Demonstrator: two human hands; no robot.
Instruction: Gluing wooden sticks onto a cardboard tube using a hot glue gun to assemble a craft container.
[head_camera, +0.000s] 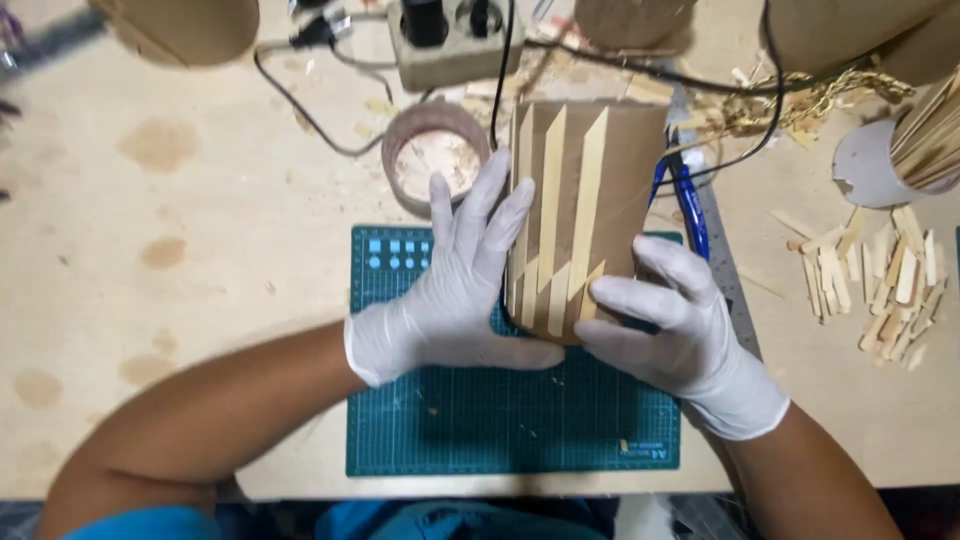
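- The left hand (455, 285) is wearing a thin white glove, fitting tightly and wrinkling at the knuckles.
- The right hand (670, 325) is wearing a matching white glove, its cuff ending at the wrist.
- Both forearms are showing bare above the cuffs.
- Blue clothing is showing at the bottom edge.

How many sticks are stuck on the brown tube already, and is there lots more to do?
About four long wooden sticks slant across the cardboard tube, with short pieces below. Right now the left hand steadies the tube and the right hand presses a short piece near its bottom edge. The tube's right side is bare cardboard, and a pile of cut sticks waits nearby.
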